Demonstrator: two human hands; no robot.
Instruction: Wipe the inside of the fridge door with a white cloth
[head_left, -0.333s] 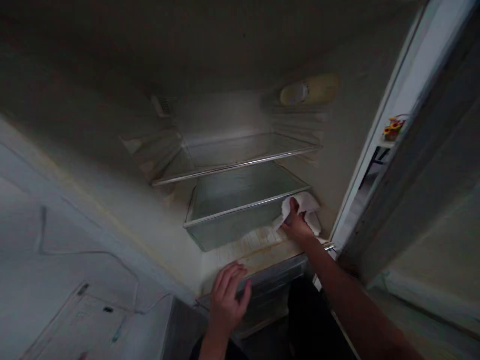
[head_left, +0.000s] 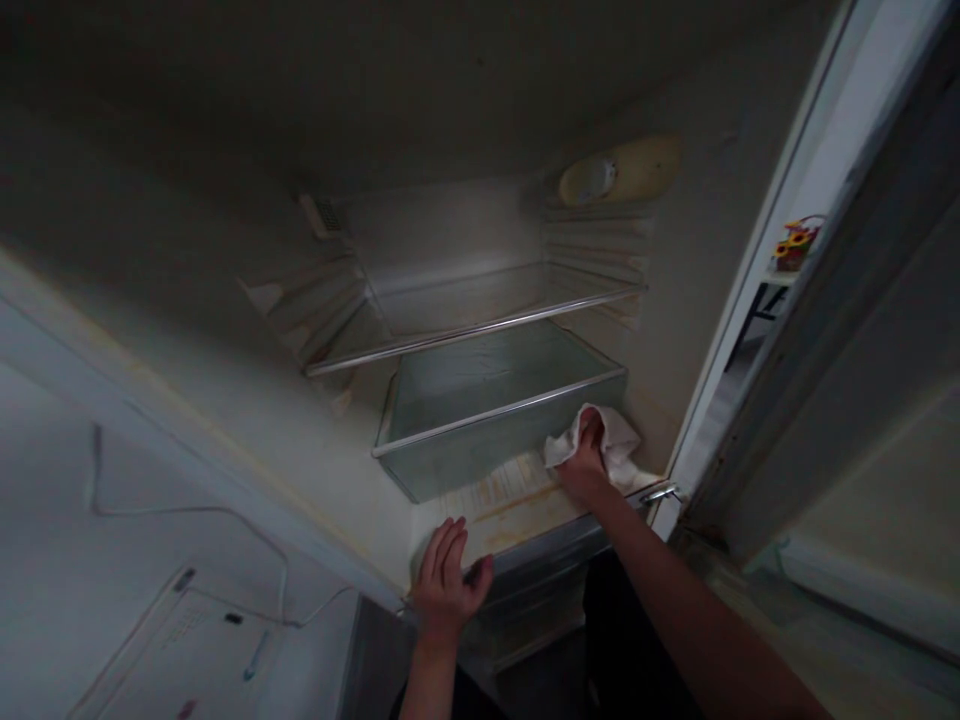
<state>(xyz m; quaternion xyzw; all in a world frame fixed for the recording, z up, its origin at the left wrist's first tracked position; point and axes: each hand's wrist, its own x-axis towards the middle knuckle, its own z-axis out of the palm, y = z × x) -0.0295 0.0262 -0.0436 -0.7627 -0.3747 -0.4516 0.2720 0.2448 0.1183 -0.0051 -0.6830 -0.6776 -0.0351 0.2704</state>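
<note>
Inside an open fridge, my right hand [head_left: 585, 470] is closed on a white cloth [head_left: 619, 447], pressed to the right end of the fridge floor [head_left: 495, 500] near its side wall. Yellow-brown stains mark that floor. My left hand [head_left: 448, 580] lies at the front left edge of the floor, fingers stretched out, holding nothing. Just behind the hands stands a clear drawer [head_left: 465, 450] with a pale rim. Part of the cloth is hidden by my right hand.
A glass shelf [head_left: 480, 325] spans the fridge above the drawer. High on the right wall sits a yellowish lamp cover [head_left: 622, 172]. The open door [head_left: 847, 400] stands at right, with a metal hinge [head_left: 660, 493] low down. A white cable [head_left: 187, 508] runs along the left.
My right hand and the cloth have come down from beside the drawer's front corner onto the floor. My left hand has shifted slightly left and settled at the front edge.
</note>
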